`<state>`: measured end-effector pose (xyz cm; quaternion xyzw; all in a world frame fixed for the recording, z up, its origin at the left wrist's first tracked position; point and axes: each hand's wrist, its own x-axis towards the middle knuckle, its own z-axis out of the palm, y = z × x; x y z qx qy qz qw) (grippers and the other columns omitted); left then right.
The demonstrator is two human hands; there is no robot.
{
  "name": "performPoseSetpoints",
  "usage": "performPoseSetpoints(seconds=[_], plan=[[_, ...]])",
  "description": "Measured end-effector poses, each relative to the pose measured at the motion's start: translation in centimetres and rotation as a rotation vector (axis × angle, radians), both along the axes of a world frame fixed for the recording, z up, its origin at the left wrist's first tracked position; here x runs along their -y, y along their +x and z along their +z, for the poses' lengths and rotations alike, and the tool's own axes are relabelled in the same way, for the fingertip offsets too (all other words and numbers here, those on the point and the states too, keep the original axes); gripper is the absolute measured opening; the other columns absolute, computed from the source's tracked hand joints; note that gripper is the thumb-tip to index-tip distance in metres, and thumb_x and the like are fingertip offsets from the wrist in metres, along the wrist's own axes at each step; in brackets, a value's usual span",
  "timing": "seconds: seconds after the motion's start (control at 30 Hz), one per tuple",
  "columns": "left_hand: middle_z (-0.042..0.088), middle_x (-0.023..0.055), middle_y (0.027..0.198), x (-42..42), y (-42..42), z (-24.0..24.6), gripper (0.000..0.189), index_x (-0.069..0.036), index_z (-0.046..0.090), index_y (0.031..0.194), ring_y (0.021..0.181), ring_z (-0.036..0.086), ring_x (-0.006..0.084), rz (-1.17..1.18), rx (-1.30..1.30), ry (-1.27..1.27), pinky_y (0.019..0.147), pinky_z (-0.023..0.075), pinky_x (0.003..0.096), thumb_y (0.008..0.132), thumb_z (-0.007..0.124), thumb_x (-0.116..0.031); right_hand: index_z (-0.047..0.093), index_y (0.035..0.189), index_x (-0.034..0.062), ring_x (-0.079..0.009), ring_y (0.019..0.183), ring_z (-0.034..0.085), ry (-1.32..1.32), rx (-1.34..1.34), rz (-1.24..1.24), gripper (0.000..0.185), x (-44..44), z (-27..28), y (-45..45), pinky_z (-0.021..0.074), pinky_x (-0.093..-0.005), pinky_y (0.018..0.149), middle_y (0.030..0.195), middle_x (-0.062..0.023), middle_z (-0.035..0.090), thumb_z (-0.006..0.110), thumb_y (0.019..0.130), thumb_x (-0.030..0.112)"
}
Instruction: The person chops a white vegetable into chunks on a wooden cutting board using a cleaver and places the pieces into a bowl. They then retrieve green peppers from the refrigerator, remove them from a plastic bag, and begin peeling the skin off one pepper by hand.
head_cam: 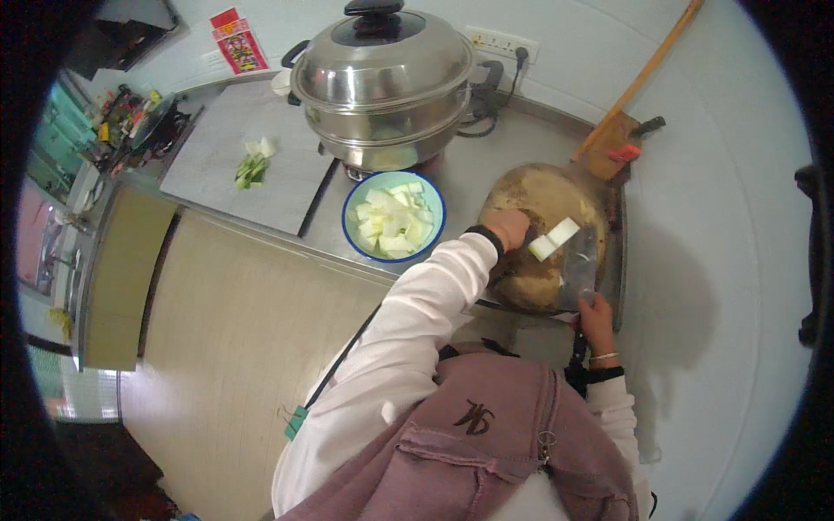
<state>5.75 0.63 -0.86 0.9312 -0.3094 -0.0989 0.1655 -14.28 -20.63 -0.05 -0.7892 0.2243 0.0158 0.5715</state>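
Observation:
On the round wooden chopping board (524, 179) lie two pale, winter-melon-like pieces (554, 239), end to end. My left hand (509, 229) rests at the left of the board, just beside them, with its fingers curled under; whether it holds anything is hidden. My right hand (598, 319) grips a cleaver (578, 267) at the board's near right, its broad blade over the wood to the right of the pieces. Left of the board, an enamel bowl (352, 197) with a blue rim holds many cut pale pieces (394, 221).
A tall stainless-steel steamer (384, 81) stands behind the bowl, its cord running towards a wall socket strip (502, 44). Green and white vegetable scraps (253, 170) lie on a grey panel (215, 153) to the left. A wooden stick (638, 81) leans behind the board, and a wall (717, 228) bounds the right.

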Motion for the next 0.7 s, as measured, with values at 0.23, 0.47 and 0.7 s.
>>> performPoseSetpoints(seconds=[0.23, 0.47, 0.7], plan=[[0.065, 0.0183, 0.084, -12.1, 0.6, 2.9, 0.016, -0.006, 0.068, 0.079, 0.078, 0.064, 0.0354, 0.101, 0.337, 0.091, 0.066, 0.0514, 0.046, 0.077, 0.054, -0.011, 0.052, 0.109, -0.0055, -0.0177, 0.053, 0.058, -0.269, 0.056, 0.007, 0.032, 1.0, -0.1, 0.1, 0.0459, -0.0331, 0.05, 0.072, -0.0122, 0.061, 0.058, 0.086, 0.016], [0.056, 0.0203, 0.105, -0.7, -8.5, 4.9, 0.054, -0.004, 0.046, 0.119, 0.099, 0.055, 0.0387, -0.066, 0.224, -0.245, 0.082, 0.048, 0.0435, 0.074, 0.068, -0.023, 0.053, 0.105, -0.0016, -0.0281, 0.066, 0.063, -0.501, 0.23, 0.014, 0.028, 3.1, -0.2, 0.7, 0.0483, -0.0395, 0.059, 0.075, -0.0159, 0.064, 0.058, 0.086, 0.019], [0.058, 0.0208, 0.102, 2.7, -4.1, 0.4, 0.047, 0.001, 0.05, 0.113, 0.098, 0.056, 0.0361, 0.007, -0.186, -0.364, 0.084, 0.0473, 0.0407, 0.073, 0.067, -0.017, 0.055, 0.098, 0.0036, -0.041, 0.07, 0.059, -0.755, 0.35, 0.019, 0.02, 3.8, 2.3, 1.2, 0.0462, -0.0477, 0.061, 0.079, -0.0206, 0.061, 0.055, 0.086, 0.019]])
